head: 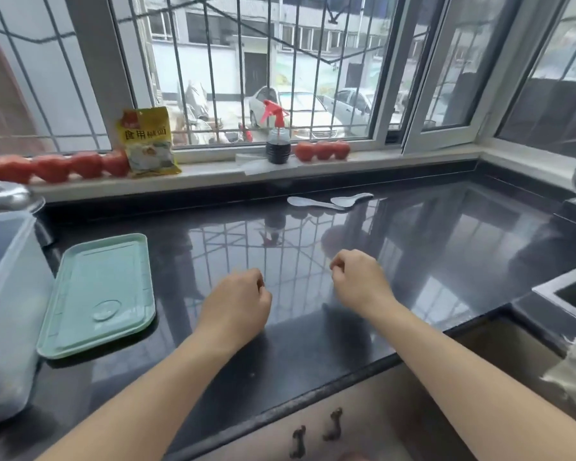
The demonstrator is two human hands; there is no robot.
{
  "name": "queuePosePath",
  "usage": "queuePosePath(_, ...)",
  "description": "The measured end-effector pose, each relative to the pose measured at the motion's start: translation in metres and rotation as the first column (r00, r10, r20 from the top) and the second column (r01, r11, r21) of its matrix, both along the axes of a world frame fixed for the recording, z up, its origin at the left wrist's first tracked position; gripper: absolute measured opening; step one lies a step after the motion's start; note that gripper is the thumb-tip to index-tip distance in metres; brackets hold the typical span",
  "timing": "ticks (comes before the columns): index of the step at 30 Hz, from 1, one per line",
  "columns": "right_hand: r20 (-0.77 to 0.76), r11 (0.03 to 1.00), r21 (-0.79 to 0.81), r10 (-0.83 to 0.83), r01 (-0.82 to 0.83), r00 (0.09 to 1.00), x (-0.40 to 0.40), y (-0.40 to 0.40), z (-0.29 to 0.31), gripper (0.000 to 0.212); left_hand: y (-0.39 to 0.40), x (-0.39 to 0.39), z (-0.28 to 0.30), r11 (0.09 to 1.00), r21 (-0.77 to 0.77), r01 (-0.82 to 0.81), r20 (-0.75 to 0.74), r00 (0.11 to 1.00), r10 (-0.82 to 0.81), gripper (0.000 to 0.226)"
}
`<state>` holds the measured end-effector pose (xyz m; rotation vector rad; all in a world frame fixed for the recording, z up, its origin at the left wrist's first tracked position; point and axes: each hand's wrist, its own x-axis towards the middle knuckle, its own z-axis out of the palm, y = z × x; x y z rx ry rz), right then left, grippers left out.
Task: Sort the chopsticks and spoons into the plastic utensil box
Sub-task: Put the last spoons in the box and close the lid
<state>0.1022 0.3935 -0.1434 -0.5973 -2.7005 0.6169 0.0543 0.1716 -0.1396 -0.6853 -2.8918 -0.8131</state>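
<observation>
spoons (330,201), two pale plastic ones, lie beyond both hands toward the window, well apart from either grip. right hand (358,277) hovers over the counter (446,247) with fingers curled in and nothing held; left hand (238,296) is curled the same way, also empty. from the right grip the spoons sit straight ahead and slightly left, so that hand looks nearer. their long axes run across the reach, handles meeting near the middle, bowls pointing outward. a green lid (97,294) lies left of the left grip, and a clear plastic utensil box (7,311) stands beyond it. no chopsticks are in view.
</observation>
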Motion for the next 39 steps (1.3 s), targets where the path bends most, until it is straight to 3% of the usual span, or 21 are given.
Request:
queuePosePath(7,0.030,0.994,0.106,-0.012,0.009,0.999,-0.099,0.071,-0.016,0.023,0.065,-0.125,-0.010,0.966,-0.256,0.040,-0.099,0.993,-0.068,0.021)
queuePosePath(9,0.088,0.990,0.139,-0.047,0.034,0.995,-0.141,0.094,-0.012,0.025,0.080,-0.144,-0.010,0.916,-0.398,0.046,-0.116,0.988,-0.100,0.019)
queuePosePath(13,0.232,0.968,0.252,-0.058,-0.003,0.971,-0.229,0.122,0.001,0.039,0.080,-0.147,-0.011,0.860,-0.507,0.061,-0.161,0.973,-0.165,0.006)
queuePosePath(16,0.384,0.914,0.380,-0.016,-0.142,0.923,-0.274,0.129,0.004,0.054,0.076,-0.151,-0.002,0.836,-0.541,0.093,-0.043,0.990,-0.138,0.022)
queuePosePath(20,0.496,0.819,0.503,-0.012,-0.277,0.868,-0.282,0.128,0.015,0.044,0.079,-0.158,0.019,0.815,-0.557,0.159,0.145,0.985,-0.093,0.027)
queuePosePath(22,0.540,0.833,0.460,0.013,-0.308,0.841,-0.258,0.118,0.026,0.043,0.076,-0.154,0.025,0.776,-0.567,0.275,0.348,0.934,-0.077,0.039)
queuePosePath(24,0.489,0.959,0.217,0.054,-0.182,0.870,-0.217,0.095,0.046,0.025,0.075,-0.146,0.039,0.799,-0.501,0.333,0.513,0.858,-0.036,0.053)
queuePosePath(25,0.443,0.995,0.042,0.066,-0.094,0.894,-0.194,0.084,0.056,0.017,0.075,-0.140,0.050,0.873,-0.402,0.277,0.587,0.809,0.013,0.054)
queuePosePath(26,0.412,0.992,-0.127,0.072,-0.021,0.908,-0.170,0.071,0.065,0.018,0.077,-0.132,0.062,0.964,-0.236,0.125,0.670,0.739,0.068,0.051)
queuePosePath(27,0.420,0.965,-0.261,0.112,0.002,0.901,-0.144,0.057,0.076,0.021,0.081,-0.120,0.077,0.995,-0.047,-0.093,0.777,0.622,0.095,0.045)
queuePosePath(29,0.430,0.892,-0.446,0.283,-0.071,0.857,-0.098,0.031,0.095,0.022,0.091,-0.091,0.102,0.819,0.217,-0.532,0.940,0.339,-0.029,0.034)
queuePosePath(30,0.423,0.853,-0.507,0.375,-0.128,0.825,-0.080,0.018,0.102,0.022,0.096,-0.077,0.109,0.710,0.261,-0.654,0.959,0.262,-0.111,0.030)
queuePosePath(32,0.396,0.778,-0.589,0.512,-0.216,0.762,-0.057,-0.005,0.111,0.023,0.103,-0.055,0.114,0.554,0.270,-0.788,0.962,0.201,-0.182,0.026)
queuePosePath(37,0.436,0.691,-0.627,0.694,-0.361,0.573,-0.075,0.005,0.103,0.028,0.096,-0.064,0.097,0.423,0.112,-0.899,0.985,0.156,0.071,0.030)
queuePosePath(39,0.438,0.770,-0.483,0.625,-0.417,0.646,-0.113,0.043,0.089,0.025,0.084,-0.079,0.095,0.389,0.097,-0.916,0.980,0.156,0.124,0.032)
